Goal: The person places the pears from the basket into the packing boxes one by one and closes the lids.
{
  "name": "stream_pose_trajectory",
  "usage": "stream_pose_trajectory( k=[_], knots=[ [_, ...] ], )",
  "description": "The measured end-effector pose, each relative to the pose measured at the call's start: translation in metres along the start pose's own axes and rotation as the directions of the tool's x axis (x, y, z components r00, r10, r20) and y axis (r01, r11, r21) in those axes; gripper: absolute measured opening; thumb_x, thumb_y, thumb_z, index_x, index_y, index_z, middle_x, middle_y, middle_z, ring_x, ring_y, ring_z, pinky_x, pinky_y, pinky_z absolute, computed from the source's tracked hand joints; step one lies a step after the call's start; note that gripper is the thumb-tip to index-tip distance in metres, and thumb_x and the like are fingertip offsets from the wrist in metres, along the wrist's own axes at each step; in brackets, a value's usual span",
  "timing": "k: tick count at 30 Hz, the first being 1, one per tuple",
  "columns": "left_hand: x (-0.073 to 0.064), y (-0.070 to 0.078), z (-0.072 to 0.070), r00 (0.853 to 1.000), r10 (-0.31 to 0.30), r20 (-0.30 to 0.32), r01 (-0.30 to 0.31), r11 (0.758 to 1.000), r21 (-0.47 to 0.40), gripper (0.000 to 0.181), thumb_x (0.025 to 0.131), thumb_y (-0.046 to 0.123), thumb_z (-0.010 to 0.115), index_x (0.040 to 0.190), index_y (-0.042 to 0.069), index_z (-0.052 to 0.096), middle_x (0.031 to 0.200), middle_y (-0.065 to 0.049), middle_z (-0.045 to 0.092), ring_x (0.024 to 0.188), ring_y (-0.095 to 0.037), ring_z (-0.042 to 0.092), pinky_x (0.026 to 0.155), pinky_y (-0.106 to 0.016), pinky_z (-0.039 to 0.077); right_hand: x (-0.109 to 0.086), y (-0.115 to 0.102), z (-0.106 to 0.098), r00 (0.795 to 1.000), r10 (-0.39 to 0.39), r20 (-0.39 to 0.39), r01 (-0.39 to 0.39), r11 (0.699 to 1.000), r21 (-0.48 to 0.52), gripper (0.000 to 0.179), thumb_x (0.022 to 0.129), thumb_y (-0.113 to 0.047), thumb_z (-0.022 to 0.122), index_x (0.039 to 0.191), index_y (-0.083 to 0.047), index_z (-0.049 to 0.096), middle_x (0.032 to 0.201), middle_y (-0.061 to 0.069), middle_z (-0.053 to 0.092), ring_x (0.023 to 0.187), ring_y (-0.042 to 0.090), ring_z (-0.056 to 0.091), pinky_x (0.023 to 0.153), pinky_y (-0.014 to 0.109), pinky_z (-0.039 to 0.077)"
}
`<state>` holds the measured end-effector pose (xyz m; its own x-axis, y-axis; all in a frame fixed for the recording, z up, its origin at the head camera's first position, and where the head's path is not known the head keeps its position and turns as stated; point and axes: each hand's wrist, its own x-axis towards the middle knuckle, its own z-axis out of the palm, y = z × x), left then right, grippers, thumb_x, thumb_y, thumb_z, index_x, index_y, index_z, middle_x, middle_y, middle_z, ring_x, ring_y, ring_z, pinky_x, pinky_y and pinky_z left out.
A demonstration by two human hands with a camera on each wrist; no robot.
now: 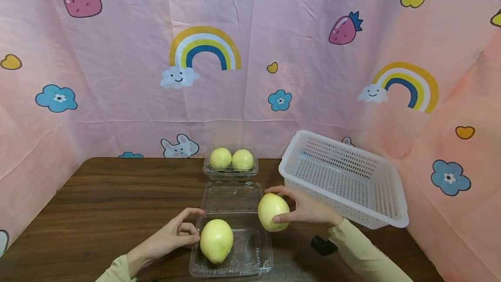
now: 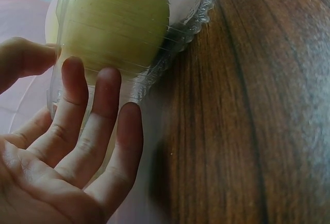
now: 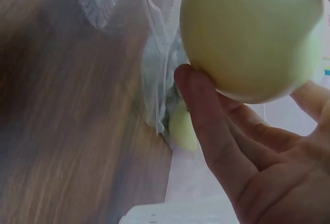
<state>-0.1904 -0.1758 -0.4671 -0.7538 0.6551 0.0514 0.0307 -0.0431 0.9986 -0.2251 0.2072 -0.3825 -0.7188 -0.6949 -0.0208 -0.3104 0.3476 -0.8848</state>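
My right hand (image 1: 303, 207) grips a pale yellow-green pear (image 1: 272, 213) between thumb and fingers, raised over the right side of an open clear plastic clamshell container (image 1: 250, 269). Another pear (image 1: 216, 242) sits in the left half of that container, its stem toward me. At the container's left rim, my left hand (image 1: 172, 234) holds the edge. The left wrist view shows its fingertips (image 2: 107, 82) on the outer wall beside the pear (image 2: 118, 22). In the right wrist view, the held pear (image 3: 247, 38) hides part of the hand.
Behind the open lid (image 1: 232, 197), a second clear container (image 1: 231, 176) holds two pears (image 1: 220, 159) against the patterned cloth (image 1: 250, 112). A white perforated basket (image 1: 344, 195) stands at the right. A small black object (image 1: 323, 246) lies by the right forearm on the wooden table (image 1: 117, 203).
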Motion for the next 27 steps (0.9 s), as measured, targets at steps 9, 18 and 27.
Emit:
stream_pose_trajectory(
  k=[9,18,27],
  knots=[
    [0.0,0.0,0.0,1.0,-0.002,-0.005,0.002,1.0,0.011,0.058,0.096,0.002,0.058,0.14,-0.008,0.022,0.09,-0.012,0.061,0.084,-0.018,0.063,0.075,-0.031,0.053,0.006,-0.003,0.012,1.0,-0.027,-0.003,0.027,0.997,-0.075,0.062,0.084,-0.026,0.077,0.138,-0.025,0.046,0.119,0.004,0.055,0.103,0.021,0.059,0.081,0.037,0.052],
    [0.0,0.0,0.0,1.0,0.009,0.005,-0.009,1.0,0.01,0.058,0.096,0.001,0.058,0.14,-0.007,0.022,0.09,-0.011,0.061,0.083,-0.017,0.063,0.075,-0.031,0.053,0.013,-0.005,0.027,0.998,-0.07,0.01,0.07,0.993,-0.1,0.06,0.083,-0.025,0.079,0.135,-0.023,0.048,0.116,0.003,0.057,0.1,0.017,0.059,0.08,0.034,0.052],
    [0.0,0.001,0.001,1.0,0.003,0.003,-0.003,1.0,0.023,0.059,0.096,0.002,0.057,0.14,-0.008,0.021,0.09,-0.011,0.061,0.083,-0.017,0.063,0.075,-0.031,0.053,0.018,-0.004,0.044,0.993,-0.114,0.022,0.116,0.98,-0.161,0.057,0.083,-0.03,0.078,0.132,-0.024,0.049,0.112,-0.004,0.06,0.096,0.011,0.06,0.076,0.03,0.053]
  ],
)
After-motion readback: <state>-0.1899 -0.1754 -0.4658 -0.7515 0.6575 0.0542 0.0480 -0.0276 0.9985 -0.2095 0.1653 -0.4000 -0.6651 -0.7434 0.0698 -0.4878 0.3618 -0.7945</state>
